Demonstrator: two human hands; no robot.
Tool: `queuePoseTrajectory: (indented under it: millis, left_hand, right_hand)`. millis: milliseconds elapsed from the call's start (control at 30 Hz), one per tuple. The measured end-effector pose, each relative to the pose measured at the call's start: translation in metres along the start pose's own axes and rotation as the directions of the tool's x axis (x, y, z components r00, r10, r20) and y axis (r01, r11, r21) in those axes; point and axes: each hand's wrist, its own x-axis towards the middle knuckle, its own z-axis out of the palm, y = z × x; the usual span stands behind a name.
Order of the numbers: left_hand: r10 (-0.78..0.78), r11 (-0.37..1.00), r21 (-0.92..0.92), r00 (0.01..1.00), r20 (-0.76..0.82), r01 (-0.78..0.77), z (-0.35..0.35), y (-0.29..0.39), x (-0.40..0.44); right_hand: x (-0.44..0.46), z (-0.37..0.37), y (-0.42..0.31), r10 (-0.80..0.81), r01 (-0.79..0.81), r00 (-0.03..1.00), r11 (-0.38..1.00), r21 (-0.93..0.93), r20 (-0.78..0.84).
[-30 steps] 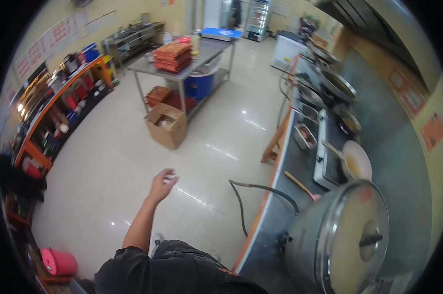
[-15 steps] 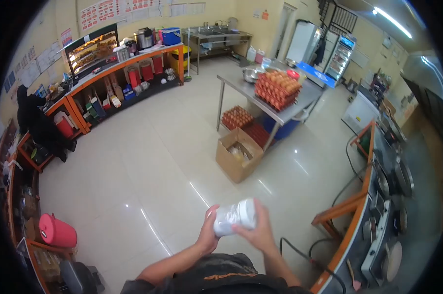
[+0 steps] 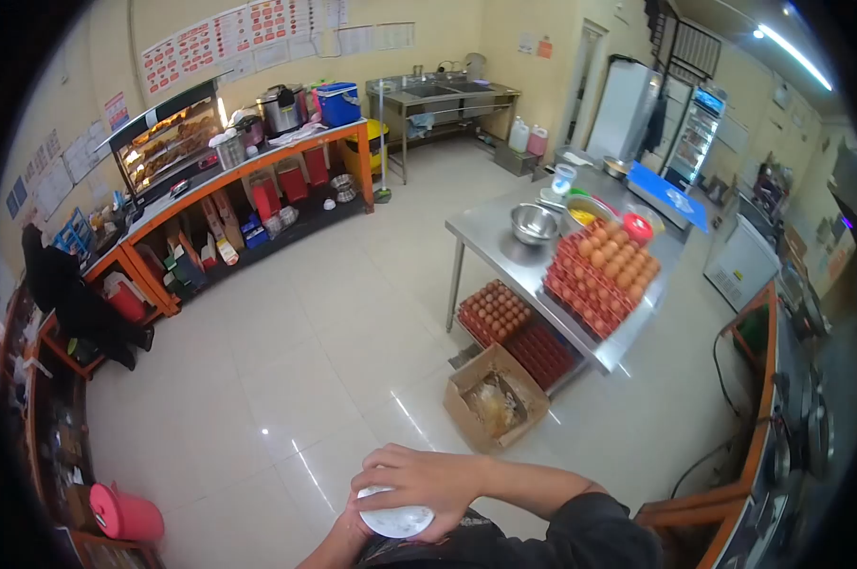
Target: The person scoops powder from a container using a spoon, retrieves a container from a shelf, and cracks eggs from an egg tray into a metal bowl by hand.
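A white plastic jar (image 3: 397, 522) is held close to my body, its round white end facing up toward me. My right hand (image 3: 433, 482) reaches across from the right and curls its fingers over that end, gripping its rim. Lower down on the left, my left hand (image 3: 350, 529) is closed around the jar's side, partly covered by the right hand's fingers. The rest of the jar is hidden beneath both hands.
Ahead on the right stands a steel table (image 3: 490, 228) with stacked egg trays (image 3: 594, 275) and a metal bowl (image 3: 535, 224). An open cardboard box (image 3: 466, 403) sits on the floor before it. A person in black (image 3: 73, 294) stands at the left counter.
The jar has turned from lying sideways to end-up and come nearer my body. My right hand has moved over its end. The steel table and box appear closer.
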Motion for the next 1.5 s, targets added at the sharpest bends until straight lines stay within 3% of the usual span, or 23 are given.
queuePoseTrajectory:
  millis: [33,67,133,167,233,300,333,367,400,433,467,633,667,700,733,767,833,867,933,1100,1300,1400,1500]
  left_hand:
    - [0.071,0.997,-0.023,0.997,-0.002,-0.071,0.024,0.018,0.017]
    - [0.147,0.988,-0.054,0.989,-0.016,-0.147,0.041,0.036,0.032]
    - [0.179,0.974,-0.177,0.956,0.231,-0.139,-0.009,0.072,0.07]
    - [0.155,0.971,-0.236,0.856,0.494,-0.04,-0.065,0.09,0.095]
    - [0.184,0.888,-0.459,0.888,0.421,0.034,-0.036,0.144,0.114]
    - [0.343,0.922,0.1,0.908,0.242,-0.375,-0.072,0.182,0.156]
    - [0.352,0.918,0.141,0.926,0.137,-0.37,-0.065,0.213,0.176]
    - [0.282,0.959,0.002,0.957,0.068,-0.283,-0.054,0.246,0.196]
    - [0.215,0.969,-0.134,0.975,0.049,-0.207,-0.046,0.28,0.213]
    - [0.17,0.961,-0.227,0.985,0.044,-0.155,-0.044,0.308,0.228]
    - [0.143,0.951,-0.283,0.989,0.045,-0.124,-0.046,0.335,0.245]
    - [0.037,0.982,-0.189,0.971,0.234,0.009,-0.021,0.435,0.354]
    - [-0.013,0.982,-0.178,0.966,0.259,0.061,-0.008,0.455,0.38]
    - [0.061,0.992,-0.121,0.99,0.128,-0.045,-0.003,0.473,0.41]
    - [0.14,0.989,-0.048,0.99,0.005,-0.139,0.0,0.493,0.445]
    - [0.21,0.977,-0.041,0.973,0.094,-0.207,0.005,0.518,0.481]
    - [0.205,0.977,0.022,0.96,0.19,-0.213,0.006,0.571,0.541]
    - [0.145,0.989,-0.064,0.92,0.364,-0.131,0.017,0.601,0.573]
    - [0.167,0.955,0.187,0.941,0.295,-0.228,0.059,0.646,0.63]
    - [0.123,0.976,0.126,0.93,0.347,-0.176,0.123,0.688,0.751]
    - [0.128,0.904,0.377,0.969,0.211,-0.202,0.175,0.709,0.905]
    - [-0.136,0.904,0.425,0.916,0.378,-0.041,0.192,0.711,0.993]
    - [-0.35,0.836,0.526,0.889,0.295,0.154,0.23,0.7,1.05]
  right_hand:
    - [0.009,-0.027,0.023,-0.075,0.075,0.997,0.99,0.118,-0.001]
    - [0.017,-0.053,0.05,-0.039,0.04,0.999,0.999,0.028,-0.036]
    - [0.029,-0.088,0.118,0.111,-0.115,0.985,0.993,-0.027,-0.129]
    - [0.031,-0.097,0.16,0.233,-0.237,0.956,0.972,-0.002,-0.176]
    - [0.035,-0.102,0.245,0.254,-0.254,0.931,0.967,0.034,-0.261]
    - [0.044,-0.09,0.302,0.31,-0.26,0.903,0.946,0.195,-0.298]
    - [0.048,-0.092,0.331,0.289,-0.295,0.931,0.955,0.008,-0.223]
    - [0.045,-0.081,0.367,0.383,-0.311,0.881,0.911,0.27,-0.277]
    - [0.055,-0.096,0.393,0.316,-0.273,0.909,0.944,0.184,-0.273]
    - [0.063,-0.101,0.416,0.389,-0.277,0.874,0.891,0.359,-0.291]
    - [0.066,-0.113,0.441,0.367,-0.279,0.904,0.896,0.344,-0.222]
    - [0.092,-0.217,0.506,0.511,-0.503,0.855,0.859,0.1,-0.091]
    - [0.095,-0.252,0.512,0.545,-0.542,0.83,0.838,0.06,-0.119]
    - [0.098,-0.279,0.521,0.582,-0.587,0.798,0.809,0.018,-0.154]
    - [0.106,-0.295,0.537,0.558,-0.507,0.732,0.829,0.234,-0.391]
    - [0.11,-0.309,0.558,0.542,-0.371,0.576,0.84,0.396,-0.611]
    - [0.095,-0.364,0.602,0.514,-0.508,0.548,0.831,0.226,-0.659]
    - [0.092,-0.39,0.619,0.504,-0.557,0.534,0.814,0.166,-0.679]
    - [0.095,-0.441,0.656,0.438,-0.613,0.563,0.79,0.002,-0.701]
    - [0.104,-0.541,0.712,0.396,-0.704,0.652,0.634,-0.322,-0.646]
    - [0.081,-0.609,0.796,0.521,-0.925,0.371,0.281,-0.256,-0.768]
    - [0.043,-0.633,0.839,0.476,-0.948,0.316,0.202,-0.248,-0.821]
    - [0.021,-0.651,0.858,0.381,-0.965,0.223,-0.044,-0.259,-0.897]
